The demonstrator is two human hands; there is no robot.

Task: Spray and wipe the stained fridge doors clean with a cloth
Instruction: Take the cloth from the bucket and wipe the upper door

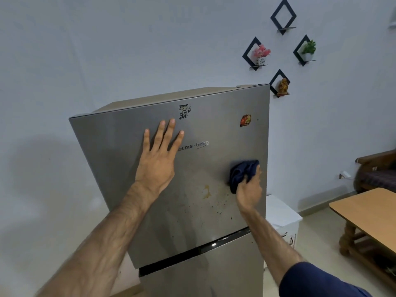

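Observation:
A silver two-door fridge stands in front of me, and its upper door (111,151) fills the middle of the view. My left hand (159,157) lies flat on that door with fingers spread and straight. Near the door's right edge my right hand (249,189) grips a bunched dark blue cloth (241,173) and presses it against the metal. An orange-brown stain (206,191) and dark specks (218,207) mark the door just left of and below the cloth. The lower door (192,279) shows under a black gap. No spray bottle is in view.
A white box-like unit (282,213) sits right of the fridge. A wooden table (364,209) and a dark sofa (377,174) stand at the far right. Black diamond wall shelves (256,53) with small plants and a figurine hang above the fridge.

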